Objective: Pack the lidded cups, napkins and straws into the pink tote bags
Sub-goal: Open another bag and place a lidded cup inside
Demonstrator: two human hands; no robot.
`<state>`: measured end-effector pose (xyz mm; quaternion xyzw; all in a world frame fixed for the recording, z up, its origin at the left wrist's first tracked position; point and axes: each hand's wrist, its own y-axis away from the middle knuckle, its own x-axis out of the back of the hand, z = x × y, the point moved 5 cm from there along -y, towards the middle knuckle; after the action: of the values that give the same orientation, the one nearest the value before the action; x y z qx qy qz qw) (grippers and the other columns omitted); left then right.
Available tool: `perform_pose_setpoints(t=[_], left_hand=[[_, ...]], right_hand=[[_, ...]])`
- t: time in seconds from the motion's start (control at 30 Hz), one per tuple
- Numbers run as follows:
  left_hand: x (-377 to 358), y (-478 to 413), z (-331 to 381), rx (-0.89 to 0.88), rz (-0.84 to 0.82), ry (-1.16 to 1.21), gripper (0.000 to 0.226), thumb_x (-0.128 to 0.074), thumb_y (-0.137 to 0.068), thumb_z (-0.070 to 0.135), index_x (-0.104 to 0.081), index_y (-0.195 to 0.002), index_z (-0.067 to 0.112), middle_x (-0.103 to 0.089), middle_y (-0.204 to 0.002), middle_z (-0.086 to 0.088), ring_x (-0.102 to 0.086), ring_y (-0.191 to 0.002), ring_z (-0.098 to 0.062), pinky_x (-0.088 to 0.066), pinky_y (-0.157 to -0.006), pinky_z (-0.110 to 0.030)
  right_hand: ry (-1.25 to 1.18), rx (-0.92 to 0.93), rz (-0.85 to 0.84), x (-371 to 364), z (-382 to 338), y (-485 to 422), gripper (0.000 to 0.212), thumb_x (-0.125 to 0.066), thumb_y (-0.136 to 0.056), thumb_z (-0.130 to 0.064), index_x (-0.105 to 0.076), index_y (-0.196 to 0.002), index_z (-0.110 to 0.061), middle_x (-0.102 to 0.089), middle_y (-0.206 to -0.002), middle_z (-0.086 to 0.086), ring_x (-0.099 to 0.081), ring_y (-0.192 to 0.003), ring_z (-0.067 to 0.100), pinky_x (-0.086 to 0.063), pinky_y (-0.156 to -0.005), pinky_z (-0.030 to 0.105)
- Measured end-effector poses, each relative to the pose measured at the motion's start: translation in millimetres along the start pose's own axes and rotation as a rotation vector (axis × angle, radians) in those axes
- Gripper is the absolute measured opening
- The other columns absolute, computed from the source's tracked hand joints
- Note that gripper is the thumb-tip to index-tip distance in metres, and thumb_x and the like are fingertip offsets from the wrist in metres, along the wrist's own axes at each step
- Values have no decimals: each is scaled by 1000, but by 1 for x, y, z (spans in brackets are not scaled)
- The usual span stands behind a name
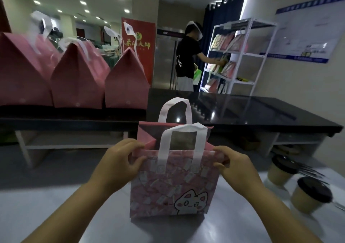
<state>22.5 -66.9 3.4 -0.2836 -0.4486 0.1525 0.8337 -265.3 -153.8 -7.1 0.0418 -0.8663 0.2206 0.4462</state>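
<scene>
- On the pale table (37, 196), nearest the camera, a pink tote bag (173, 186) is stood upright with its mouth open and its 2 white handles raised; a cartoon cat is printed on its front.
- The left corner of the bag's near top edge is pinched by the left hand (121, 160), thumb and fingers curled over the rim.
- The right corner of the same edge is gripped in like manner by the right hand (235, 164).
- To the right, apart from the bag, 2 brown cups with black lids are seen on the same table: the nearer cup (310, 196) and the farther cup (281, 170).
- Thin dark sticks (311, 171) lie just beside the cups; they are too blurred to be identified.
- Beyond, on a black counter (242, 110), 3 more pink bags (78, 76) are lined up at the left, their tops folded to a peak.
- Farthest back, a white shelf rack (240, 56) is being reached into by a person in a black top (188, 59).
</scene>
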Motion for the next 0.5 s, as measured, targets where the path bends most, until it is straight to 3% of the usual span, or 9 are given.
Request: perform_pose_setpoints(t=[0.07, 0.17, 0.3, 0.5], left_hand=[[5, -3, 1, 17, -19, 18, 25, -71, -76, 25, -67, -100, 19, -64, -93, 8, -60, -79, -6, -53, -69, -21], [16, -12, 8, 28, -33, 23, 19, -68, -77, 29, -65, -95, 26, -60, -91, 15, -58, -81, -1, -51, -67, -20], [35, -34, 41, -60, 8, -24, 20, -65, -75, 31, -66, -92, 21, -60, -87, 14, -59, -78, -1, -44, -65, -15], [32, -74, 125, -223, -31, -23, 30, -59, -74, 40, -68, -92, 18, -65, -83, 9, -62, -73, -1, -52, -65, -19]], right_hand=[[-53, 21, -33, 6, 0, -2, 35, -71, -82, -24, -57, -110, -39, -59, -91, -23, -59, -87, 4, -48, -71, 19], [-63, 68, -17, 22, -4, -6, 30, -71, -82, -26, -61, -109, -33, -58, -91, -24, -57, -87, -1, -45, -69, 13], [-67, 135, 28, 48, -6, -11, 24, -71, -81, -26, -65, -104, -28, -62, -91, -19, -59, -86, -3, -45, -73, 13], [4, 196, 3, 82, 15, -14, 22, -69, -81, -33, -65, -103, -30, -64, -88, -16, -59, -83, -5, -46, -69, 11]])
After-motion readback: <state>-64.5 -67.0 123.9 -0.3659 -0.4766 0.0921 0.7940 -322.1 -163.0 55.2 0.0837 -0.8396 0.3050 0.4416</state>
